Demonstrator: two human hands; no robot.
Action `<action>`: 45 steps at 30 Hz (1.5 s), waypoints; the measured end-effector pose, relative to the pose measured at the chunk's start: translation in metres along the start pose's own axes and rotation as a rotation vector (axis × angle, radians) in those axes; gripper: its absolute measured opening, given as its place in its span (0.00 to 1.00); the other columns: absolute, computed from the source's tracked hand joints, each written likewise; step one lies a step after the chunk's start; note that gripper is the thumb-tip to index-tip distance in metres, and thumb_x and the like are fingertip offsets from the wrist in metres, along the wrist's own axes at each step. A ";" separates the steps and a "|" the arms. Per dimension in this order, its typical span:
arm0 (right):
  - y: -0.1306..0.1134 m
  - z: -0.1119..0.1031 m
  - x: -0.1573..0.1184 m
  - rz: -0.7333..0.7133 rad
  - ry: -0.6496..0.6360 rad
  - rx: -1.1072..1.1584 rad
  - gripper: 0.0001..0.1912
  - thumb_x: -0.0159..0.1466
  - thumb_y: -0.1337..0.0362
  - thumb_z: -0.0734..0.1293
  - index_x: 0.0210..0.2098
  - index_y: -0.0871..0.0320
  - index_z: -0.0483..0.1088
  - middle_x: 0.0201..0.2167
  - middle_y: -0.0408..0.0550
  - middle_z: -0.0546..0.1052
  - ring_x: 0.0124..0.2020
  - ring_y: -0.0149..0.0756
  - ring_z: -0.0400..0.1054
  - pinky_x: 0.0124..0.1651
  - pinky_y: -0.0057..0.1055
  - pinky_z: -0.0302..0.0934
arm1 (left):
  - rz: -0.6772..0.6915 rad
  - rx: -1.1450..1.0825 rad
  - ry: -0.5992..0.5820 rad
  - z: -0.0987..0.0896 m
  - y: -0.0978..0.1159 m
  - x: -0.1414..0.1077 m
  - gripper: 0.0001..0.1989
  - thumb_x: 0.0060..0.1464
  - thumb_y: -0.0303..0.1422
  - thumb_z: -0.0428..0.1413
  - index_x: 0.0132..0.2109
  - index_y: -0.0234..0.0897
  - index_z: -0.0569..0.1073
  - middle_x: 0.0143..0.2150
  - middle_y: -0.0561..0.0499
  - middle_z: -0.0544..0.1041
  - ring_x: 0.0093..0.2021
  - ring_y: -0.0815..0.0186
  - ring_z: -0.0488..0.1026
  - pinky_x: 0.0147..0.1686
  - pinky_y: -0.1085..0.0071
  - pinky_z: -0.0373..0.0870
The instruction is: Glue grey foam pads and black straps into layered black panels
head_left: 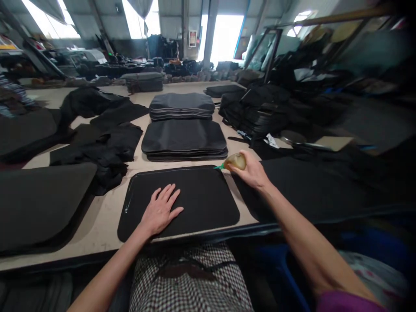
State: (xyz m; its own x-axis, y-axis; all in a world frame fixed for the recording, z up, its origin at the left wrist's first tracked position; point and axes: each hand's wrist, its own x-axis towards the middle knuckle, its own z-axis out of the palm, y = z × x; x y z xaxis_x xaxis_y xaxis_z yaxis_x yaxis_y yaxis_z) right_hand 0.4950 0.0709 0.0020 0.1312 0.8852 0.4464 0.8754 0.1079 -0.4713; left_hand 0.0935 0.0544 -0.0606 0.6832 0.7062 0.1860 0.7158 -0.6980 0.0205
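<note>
A black rounded panel (201,199) lies flat on the table in front of me. Fingers spread, my left hand (161,210) rests on its left half. My right hand (251,169) is wrapped round a glue bottle (238,161) with yellowish contents and a green nozzle. The bottle is tilted, its nozzle tip at the panel's far right corner. A thin shiny line of glue (128,197) runs along the panel's left edge and on along the far edge.
Beyond the panel stand two stacks of dark panels, a nearer stack (185,138) and a farther stack (182,105). Black fabric (107,147) lies crumpled at left, beside a large dark pile (42,203). Dark sheets (305,186) and black bags (260,108) occupy the right.
</note>
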 end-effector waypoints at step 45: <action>-0.107 0.013 -0.140 0.155 -0.336 0.580 0.27 0.59 0.45 0.74 0.51 0.51 0.69 0.41 0.47 0.77 0.41 0.47 0.74 0.40 0.41 0.72 | -0.144 -0.653 0.105 -0.011 -0.017 -0.010 0.34 0.70 0.53 0.37 0.73 0.41 0.59 0.77 0.43 0.55 0.76 0.57 0.50 0.74 0.50 0.47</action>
State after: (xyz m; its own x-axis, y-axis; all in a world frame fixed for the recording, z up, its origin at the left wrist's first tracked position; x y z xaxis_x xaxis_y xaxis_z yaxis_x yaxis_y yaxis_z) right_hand 0.3772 -0.0587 -0.0194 0.0012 0.9922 0.1246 0.4549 0.1105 -0.8837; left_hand 0.0729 0.0580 -0.0517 0.5462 0.8054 0.2302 0.5424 -0.5495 0.6355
